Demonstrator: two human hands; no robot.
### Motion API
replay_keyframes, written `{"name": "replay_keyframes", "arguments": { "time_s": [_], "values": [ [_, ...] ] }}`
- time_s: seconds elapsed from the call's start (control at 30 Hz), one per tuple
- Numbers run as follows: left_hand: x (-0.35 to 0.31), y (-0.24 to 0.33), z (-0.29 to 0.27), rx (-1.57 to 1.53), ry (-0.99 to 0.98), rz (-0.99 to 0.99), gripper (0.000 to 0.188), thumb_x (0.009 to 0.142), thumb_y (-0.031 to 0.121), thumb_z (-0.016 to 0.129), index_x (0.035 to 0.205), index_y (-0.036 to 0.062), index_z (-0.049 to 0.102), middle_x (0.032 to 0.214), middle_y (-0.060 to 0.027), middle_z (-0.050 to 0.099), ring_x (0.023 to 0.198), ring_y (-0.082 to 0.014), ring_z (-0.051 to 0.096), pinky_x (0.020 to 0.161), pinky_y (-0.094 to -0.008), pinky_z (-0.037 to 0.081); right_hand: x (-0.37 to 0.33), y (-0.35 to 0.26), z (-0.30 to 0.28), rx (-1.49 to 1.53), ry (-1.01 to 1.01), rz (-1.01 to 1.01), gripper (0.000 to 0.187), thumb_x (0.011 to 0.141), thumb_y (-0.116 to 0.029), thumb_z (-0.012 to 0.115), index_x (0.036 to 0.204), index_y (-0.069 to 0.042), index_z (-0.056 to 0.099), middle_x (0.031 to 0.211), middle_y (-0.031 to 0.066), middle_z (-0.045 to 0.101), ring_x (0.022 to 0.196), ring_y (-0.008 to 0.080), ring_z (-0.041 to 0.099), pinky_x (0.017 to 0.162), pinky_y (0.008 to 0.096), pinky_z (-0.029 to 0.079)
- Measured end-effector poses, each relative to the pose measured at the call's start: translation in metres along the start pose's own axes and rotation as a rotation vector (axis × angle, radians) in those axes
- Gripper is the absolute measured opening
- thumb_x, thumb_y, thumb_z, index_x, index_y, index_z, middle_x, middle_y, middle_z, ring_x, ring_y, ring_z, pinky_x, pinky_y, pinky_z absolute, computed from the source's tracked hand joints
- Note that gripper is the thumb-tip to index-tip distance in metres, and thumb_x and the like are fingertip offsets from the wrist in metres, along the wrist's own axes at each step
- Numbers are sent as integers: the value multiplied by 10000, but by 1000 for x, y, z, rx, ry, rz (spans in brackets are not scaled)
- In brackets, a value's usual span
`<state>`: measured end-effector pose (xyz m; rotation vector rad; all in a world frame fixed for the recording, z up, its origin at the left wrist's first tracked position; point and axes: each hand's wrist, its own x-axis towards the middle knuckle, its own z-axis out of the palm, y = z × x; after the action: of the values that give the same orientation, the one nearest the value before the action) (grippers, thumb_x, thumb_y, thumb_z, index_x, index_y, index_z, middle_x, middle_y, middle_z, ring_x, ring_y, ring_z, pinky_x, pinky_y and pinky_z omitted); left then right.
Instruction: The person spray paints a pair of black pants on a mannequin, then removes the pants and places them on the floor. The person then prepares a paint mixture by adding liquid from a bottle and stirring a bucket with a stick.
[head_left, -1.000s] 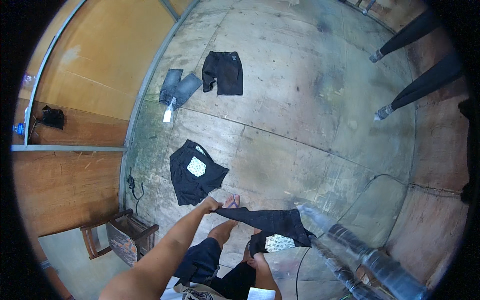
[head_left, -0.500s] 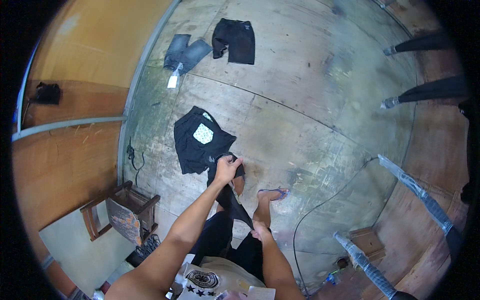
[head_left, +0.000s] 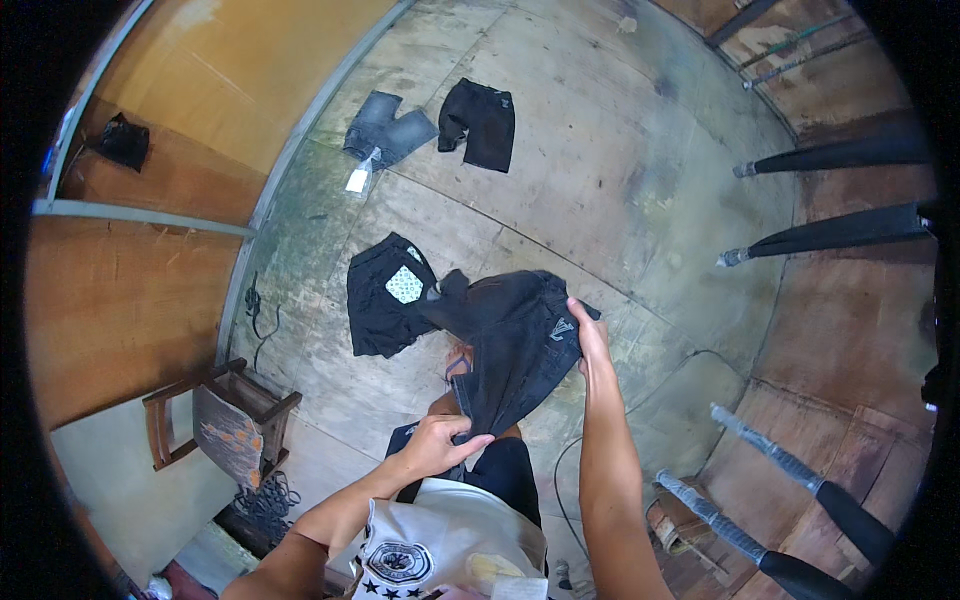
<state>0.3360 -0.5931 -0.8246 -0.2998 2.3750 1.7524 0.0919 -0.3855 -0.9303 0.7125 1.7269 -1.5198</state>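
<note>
Dark washed shorts [head_left: 520,335] with a small pale mark near the waist hang spread out between my two hands. My left hand [head_left: 445,445] is closed on their lower edge, close to my body. Farther out and to the right, my right hand [head_left: 590,335] grips the waist end. Part of the cloth juts left, across the edge of black shorts [head_left: 372,312] with a pale patterned pocket [head_left: 404,285] that lie on the floor. Beyond them lie grey denim shorts [head_left: 408,137] with a white tag [head_left: 357,181], and black shorts [head_left: 490,130] beside those.
A small worn wooden stool [head_left: 228,430] stands at the lower left by an orange-brown wall [head_left: 140,290]. Several black posts with plastic-wrapped ends, one a black post [head_left: 840,238], reach in from the right. A dark cable [head_left: 560,480] runs across the floor [head_left: 620,200].
The dark shorts, bunched narrow between my hands before, are now opened out wide. My right hand has moved up and outward; my left hand has come back toward my body.
</note>
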Motion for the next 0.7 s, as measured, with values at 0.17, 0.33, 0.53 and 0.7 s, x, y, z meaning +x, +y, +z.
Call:
{"name": "replay_keyframes", "arguments": {
  "time_s": [0.17,0.33,0.53,0.7],
  "values": [
    [-26,-28,11,-674,444,-394,242,969,261,678,946,29,617,816,18,632,732,-42,527,627,-253,446,-31,-18,21,124,135,-177,466,866,-233,714,1165,111,618,1096,168,686,914,232,679,829,356,535],
    [-58,-84,5,-699,629,-846,224,979,231,659,1002,11,620,888,-37,664,773,-78,588,694,-238,477,-62,-2,25,-46,60,-281,301,903,-115,645,1153,51,658,1035,98,713,959,179,668,886,298,500],
    [-41,-90,11,-819,733,-739,204,974,219,666,971,28,595,939,-59,671,831,-98,613,740,-239,490,-36,-30,51,-33,-115,-332,315,935,-122,641,1194,54,670,1088,91,709,963,163,659,895,282,498],
    [8,-28,15,-926,804,-449,214,990,196,639,1064,3,583,981,-67,674,864,-112,637,808,-259,520,-6,-116,40,13,-138,-403,477,886,-158,718,1265,104,592,1130,120,691,999,195,649,944,311,487]
  ]
}}
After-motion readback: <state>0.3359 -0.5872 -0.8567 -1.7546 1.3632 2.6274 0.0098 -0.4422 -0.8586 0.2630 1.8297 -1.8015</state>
